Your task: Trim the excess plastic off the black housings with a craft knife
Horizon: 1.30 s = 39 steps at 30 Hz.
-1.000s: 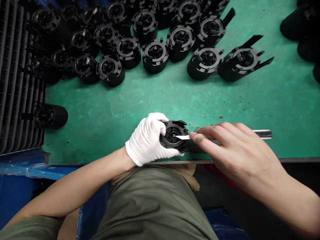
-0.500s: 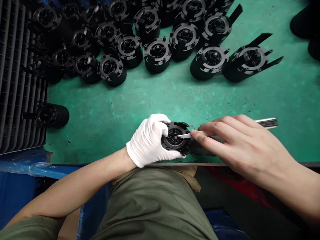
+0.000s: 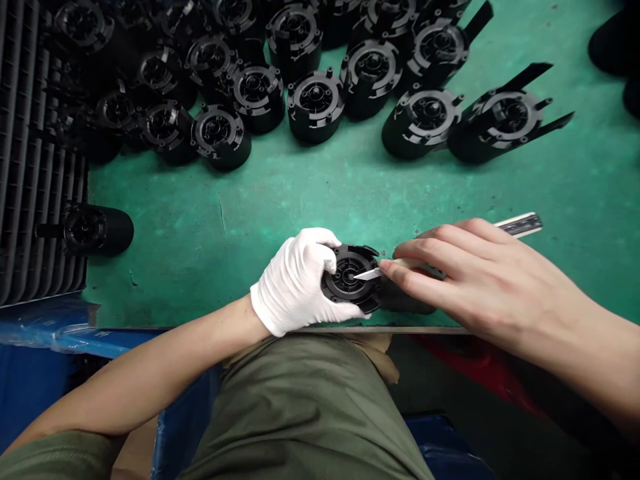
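My left hand (image 3: 300,283), in a white glove, is closed around the end of a black plastic housing (image 3: 345,293) near the table's front edge. The housing lies on its side, its round ribbed end turned toward me and its body reaching off to the right. My bare right hand (image 3: 465,277) grips a utility knife (image 3: 520,225) with a pale handle. Its blade (image 3: 367,274) points left, with the tip at the middle of the housing's round end. Part of the knife handle is hidden under my right fingers.
Several like black housings (image 3: 316,103) stand at the back of the green table (image 3: 175,200). Another housing (image 3: 100,230) lies at the left, beside a dark slatted rack (image 3: 35,167). Blue plastic-covered bins (image 3: 35,367) sit below the left edge.
My right hand has tilted the utility knife, its rear end swinging away from me and left. The blade tip stays near the housing's middle. My left hand keeps its hold.
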Each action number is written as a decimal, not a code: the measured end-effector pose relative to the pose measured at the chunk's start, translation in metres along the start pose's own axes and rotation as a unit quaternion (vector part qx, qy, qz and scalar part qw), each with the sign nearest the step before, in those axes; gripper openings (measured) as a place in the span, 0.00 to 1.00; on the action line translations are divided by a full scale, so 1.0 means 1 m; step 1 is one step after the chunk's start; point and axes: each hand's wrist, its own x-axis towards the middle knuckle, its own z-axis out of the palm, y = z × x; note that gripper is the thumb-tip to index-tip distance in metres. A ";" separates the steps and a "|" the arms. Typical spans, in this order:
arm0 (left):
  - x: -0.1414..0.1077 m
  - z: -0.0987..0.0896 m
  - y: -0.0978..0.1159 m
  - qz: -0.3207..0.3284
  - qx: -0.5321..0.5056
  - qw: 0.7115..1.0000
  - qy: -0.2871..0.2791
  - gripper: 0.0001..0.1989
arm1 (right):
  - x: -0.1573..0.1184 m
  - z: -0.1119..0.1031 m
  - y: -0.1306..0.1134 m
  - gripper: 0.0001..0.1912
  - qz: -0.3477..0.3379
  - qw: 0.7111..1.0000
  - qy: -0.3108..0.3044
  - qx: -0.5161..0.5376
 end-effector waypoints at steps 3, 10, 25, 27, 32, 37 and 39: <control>0.001 -0.001 0.000 0.001 0.001 1.000 -0.002 0.39 | 0.006 -0.003 0.005 0.14 -0.021 1.000 0.020 0.013; 0.001 -0.001 0.000 -0.004 -0.006 1.000 0.002 0.41 | 0.004 0.010 0.011 0.16 -0.017 0.999 0.049 0.014; 0.030 -0.033 -0.033 0.061 -0.166 0.964 -0.199 0.31 | -0.028 0.019 0.006 0.24 0.067 0.983 0.149 0.082; 0.035 -0.038 -0.037 0.051 -0.172 0.960 -0.216 0.26 | -0.034 0.019 -0.007 0.21 0.140 0.973 0.151 0.104; 0.030 -0.031 -0.031 0.059 -0.154 0.974 -0.153 0.25 | -0.033 0.030 -0.056 0.10 0.254 0.941 0.138 0.176; 0.025 -0.021 -0.026 0.076 -0.154 0.976 -0.130 0.39 | -0.025 0.038 -0.082 0.16 0.243 0.953 0.141 0.114; 0.024 -0.018 -0.026 0.090 -0.137 0.979 -0.119 0.51 | -0.020 0.035 -0.085 0.17 0.250 0.956 0.142 0.063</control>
